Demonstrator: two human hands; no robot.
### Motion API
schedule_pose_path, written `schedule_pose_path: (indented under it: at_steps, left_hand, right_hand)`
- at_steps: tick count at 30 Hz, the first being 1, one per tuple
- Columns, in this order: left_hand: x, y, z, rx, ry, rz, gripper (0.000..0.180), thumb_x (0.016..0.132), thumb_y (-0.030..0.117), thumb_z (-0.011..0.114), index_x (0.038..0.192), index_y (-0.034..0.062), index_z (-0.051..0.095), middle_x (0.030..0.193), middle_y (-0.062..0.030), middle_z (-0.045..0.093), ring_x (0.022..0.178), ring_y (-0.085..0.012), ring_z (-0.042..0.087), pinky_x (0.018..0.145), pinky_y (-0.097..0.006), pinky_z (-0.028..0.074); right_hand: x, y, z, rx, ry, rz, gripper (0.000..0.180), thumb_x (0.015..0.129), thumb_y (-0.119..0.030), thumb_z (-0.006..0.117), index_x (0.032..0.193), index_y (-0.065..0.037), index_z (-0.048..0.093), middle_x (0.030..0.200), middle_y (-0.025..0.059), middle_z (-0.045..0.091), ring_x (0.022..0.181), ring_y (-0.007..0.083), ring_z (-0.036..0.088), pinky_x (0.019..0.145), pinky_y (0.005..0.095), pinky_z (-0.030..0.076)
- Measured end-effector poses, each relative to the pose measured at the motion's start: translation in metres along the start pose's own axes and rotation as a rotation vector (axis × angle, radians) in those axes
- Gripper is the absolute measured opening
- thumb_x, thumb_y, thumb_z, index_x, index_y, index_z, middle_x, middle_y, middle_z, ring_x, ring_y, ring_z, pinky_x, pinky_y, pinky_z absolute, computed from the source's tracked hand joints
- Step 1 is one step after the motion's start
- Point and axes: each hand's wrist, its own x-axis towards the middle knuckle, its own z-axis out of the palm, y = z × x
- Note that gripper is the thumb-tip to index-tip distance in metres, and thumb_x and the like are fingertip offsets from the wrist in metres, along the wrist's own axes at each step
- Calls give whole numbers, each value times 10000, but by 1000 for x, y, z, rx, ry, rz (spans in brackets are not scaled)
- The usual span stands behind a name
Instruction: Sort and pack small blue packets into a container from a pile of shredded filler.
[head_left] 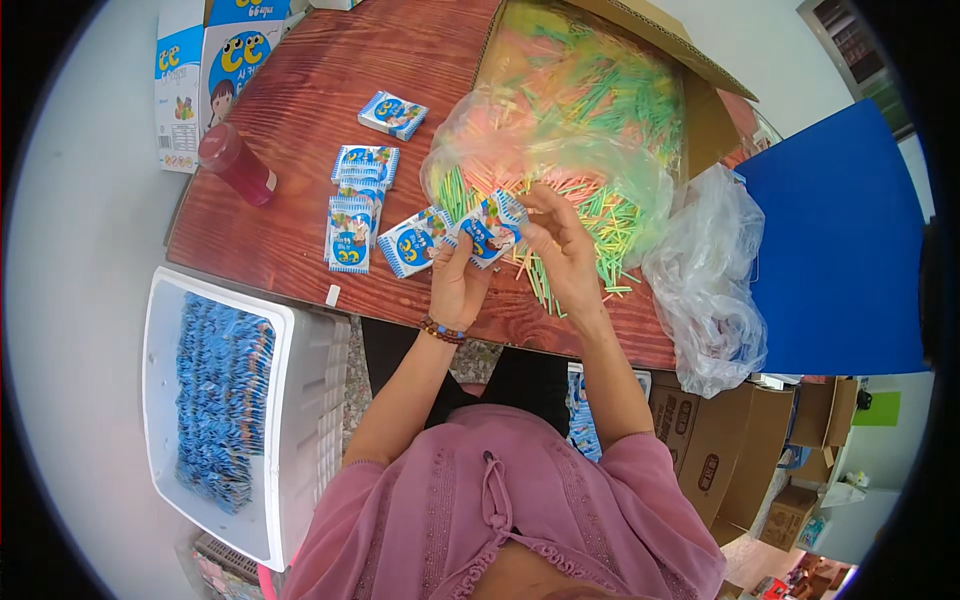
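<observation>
Over the table's near edge, my left hand [461, 288] pinches a small blue-and-white candy packet [488, 232] by its lower left side. My right hand [566, 252] is at the packet's right end, thumb and curled fingers closed on its edge. A second packet [412, 243] lies just left of my left hand, partly behind its fingers. Beyond the hands, a heap of thin pink, green and yellow sticks [600, 205] spills from a clear plastic bag [450, 135]. Further left, several like packets [349, 235] overlap in a column, and a small stack [393, 115] lies above them.
An open cardboard box [700, 120] full of sticks stands at the back. A red-capped bottle [236, 165] is at left on the wooden table [270, 245]. A white bin [285, 400] of blue packets stands below left. Crumpled plastic [705, 270] hangs at right beside a blue panel [830, 240].
</observation>
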Motion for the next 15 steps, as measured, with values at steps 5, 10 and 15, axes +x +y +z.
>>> schedule_pose_path:
  at_steps: [5, 10, 15]
  left_hand:
    - [-1, -6, 8, -24, -58, 6, 270, 999, 154, 461, 1216, 15, 542, 1208, -91, 605, 1091, -205, 591, 949, -393, 480]
    - [-19, 5, -7, 212, -11, 43, 271, 1011, 155, 438, 1160, -12, 590, 1155, -96, 628, 1043, -166, 596, 912, -329, 473]
    - [-40, 25, -23, 588, 56, 193, 320, 1012, 188, 435, 1223, -28, 541, 1210, -134, 597, 1152, -219, 549, 987, -354, 418]
  right_hand:
    - [-7, -1, -4, 2, -166, 207, 208, 907, -49, 598, 1099, 18, 639, 984, 23, 656, 886, 83, 582, 820, 239, 463]
    - [-20, 2, -16, -28, -95, 143, 178, 923, -55, 577, 1055, 26, 664, 858, 8, 661, 756, 40, 536, 675, 200, 432]
    - [-54, 42, -20, -289, -159, -64, 213, 907, -43, 572, 1092, 34, 646, 918, 100, 699, 837, 98, 618, 751, 244, 486]
